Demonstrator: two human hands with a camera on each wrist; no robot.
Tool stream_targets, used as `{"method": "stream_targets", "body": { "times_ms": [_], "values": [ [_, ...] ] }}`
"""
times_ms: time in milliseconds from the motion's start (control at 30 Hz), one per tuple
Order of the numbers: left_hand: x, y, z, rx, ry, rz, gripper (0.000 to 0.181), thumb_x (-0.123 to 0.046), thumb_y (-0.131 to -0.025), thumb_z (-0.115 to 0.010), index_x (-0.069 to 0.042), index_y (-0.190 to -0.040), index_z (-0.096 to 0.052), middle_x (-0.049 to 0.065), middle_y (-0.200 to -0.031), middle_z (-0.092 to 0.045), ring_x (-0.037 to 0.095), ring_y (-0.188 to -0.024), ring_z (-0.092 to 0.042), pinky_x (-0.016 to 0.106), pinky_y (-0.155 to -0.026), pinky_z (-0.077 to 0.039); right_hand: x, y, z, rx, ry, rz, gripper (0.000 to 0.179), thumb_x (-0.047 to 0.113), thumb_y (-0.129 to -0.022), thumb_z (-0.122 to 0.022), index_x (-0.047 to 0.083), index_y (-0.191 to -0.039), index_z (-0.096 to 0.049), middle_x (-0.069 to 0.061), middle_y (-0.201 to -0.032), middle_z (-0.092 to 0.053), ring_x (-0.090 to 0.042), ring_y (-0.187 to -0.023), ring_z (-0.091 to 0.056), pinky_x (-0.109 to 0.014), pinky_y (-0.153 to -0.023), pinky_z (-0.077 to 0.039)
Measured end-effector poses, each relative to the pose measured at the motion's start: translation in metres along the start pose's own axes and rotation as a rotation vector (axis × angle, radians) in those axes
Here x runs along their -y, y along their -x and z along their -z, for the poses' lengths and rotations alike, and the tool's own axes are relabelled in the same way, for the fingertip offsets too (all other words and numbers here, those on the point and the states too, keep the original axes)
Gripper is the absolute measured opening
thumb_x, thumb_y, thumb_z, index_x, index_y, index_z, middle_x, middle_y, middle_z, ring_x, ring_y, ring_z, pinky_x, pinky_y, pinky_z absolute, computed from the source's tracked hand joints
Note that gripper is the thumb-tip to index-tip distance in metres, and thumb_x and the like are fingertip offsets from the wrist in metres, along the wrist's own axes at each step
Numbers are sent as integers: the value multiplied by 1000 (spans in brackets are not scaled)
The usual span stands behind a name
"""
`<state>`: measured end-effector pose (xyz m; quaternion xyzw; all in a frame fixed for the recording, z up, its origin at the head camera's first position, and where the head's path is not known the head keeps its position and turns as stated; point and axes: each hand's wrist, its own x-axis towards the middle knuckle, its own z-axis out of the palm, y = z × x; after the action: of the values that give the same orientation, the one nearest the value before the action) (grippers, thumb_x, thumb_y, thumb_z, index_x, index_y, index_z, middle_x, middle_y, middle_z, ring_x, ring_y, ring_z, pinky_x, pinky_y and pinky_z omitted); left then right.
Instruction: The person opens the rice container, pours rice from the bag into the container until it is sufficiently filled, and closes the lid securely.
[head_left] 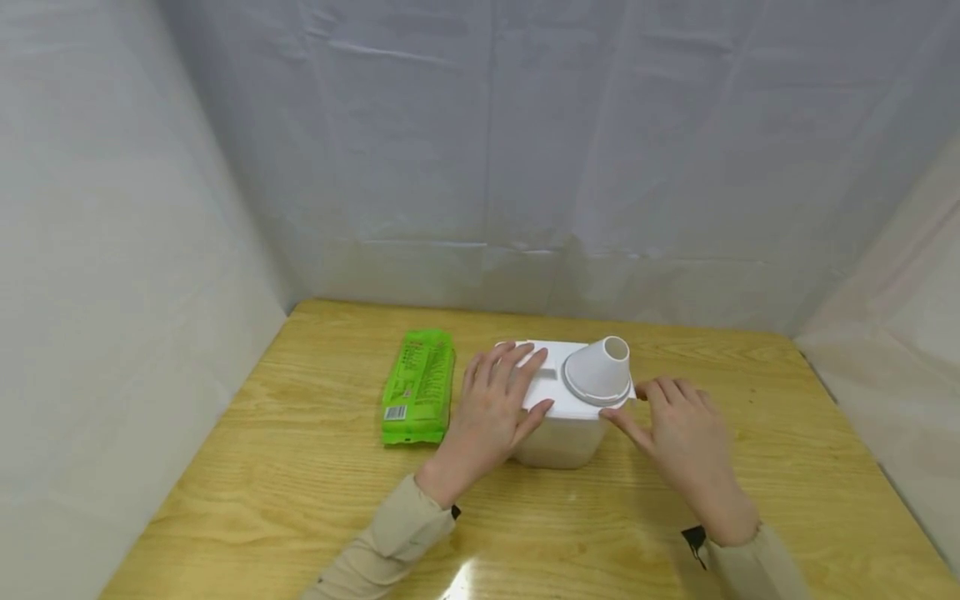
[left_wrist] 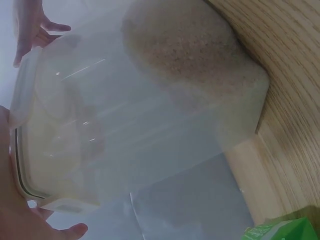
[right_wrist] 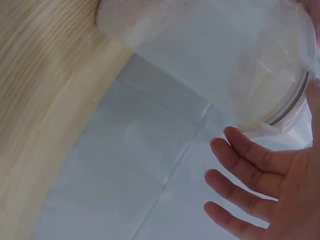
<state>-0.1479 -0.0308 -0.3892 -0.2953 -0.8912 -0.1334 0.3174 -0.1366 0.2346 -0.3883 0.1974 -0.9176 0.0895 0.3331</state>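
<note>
A translucent plastic container [head_left: 562, 442] stands on the table, its white lid [head_left: 564, 353] topped by a white hollow cone-shaped piece [head_left: 597, 372]. Brownish grains [left_wrist: 195, 55] show through the wall at its bottom. My left hand [head_left: 491, 410] rests on the lid's left part, fingers spread and thumb near the front edge. At the lid's right side is my right hand [head_left: 686, 433], thumb at the front corner. Its fingers [right_wrist: 240, 192] are extended and apart in the right wrist view, close to a side clip [right_wrist: 262, 130]. Another clip [left_wrist: 70, 204] sticks out beside my left hand.
Left of the container lies a green printed soft pack [head_left: 420, 385] with a barcode. The wooden table [head_left: 300, 475] is bordered by pale sheeting [head_left: 480, 150] at the back and both sides. A small black item [head_left: 695, 542] hangs at the right sleeve.
</note>
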Motion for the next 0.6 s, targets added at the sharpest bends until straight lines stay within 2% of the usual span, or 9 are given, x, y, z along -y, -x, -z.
{"method": "stream_targets", "body": {
  "times_ms": [100,267,600],
  "values": [
    [0,0,-1,-18,0,-8,67,-54,-109,-15,-9,-147,-47,13,-145,-50,34,-135,-43,56,-109,-38,1,-1,-2,23,5,9,85,77,-94,-35,0,-95,-69,-14,-93,-70,-38,-92,-66,-52,-77,-55],
    [0,0,-2,-45,-4,-20,65,-53,-109,-17,-8,-146,-47,14,-143,-51,34,-135,-43,54,-110,-38,1,-2,-8,17,29,69,92,77,-96,-17,-3,-91,-61,-16,-87,-64,-39,-88,-62,-51,-77,-53],
    [1,-1,-6,-82,1,-48,62,-49,-110,-20,-7,-144,-49,13,-140,-53,33,-134,-44,50,-112,-37,-1,-1,-16,-25,3,145,86,71,-100,-17,-7,-90,-54,-18,-81,-55,-38,-80,-55,-47,-75,-51]
  ]
}}
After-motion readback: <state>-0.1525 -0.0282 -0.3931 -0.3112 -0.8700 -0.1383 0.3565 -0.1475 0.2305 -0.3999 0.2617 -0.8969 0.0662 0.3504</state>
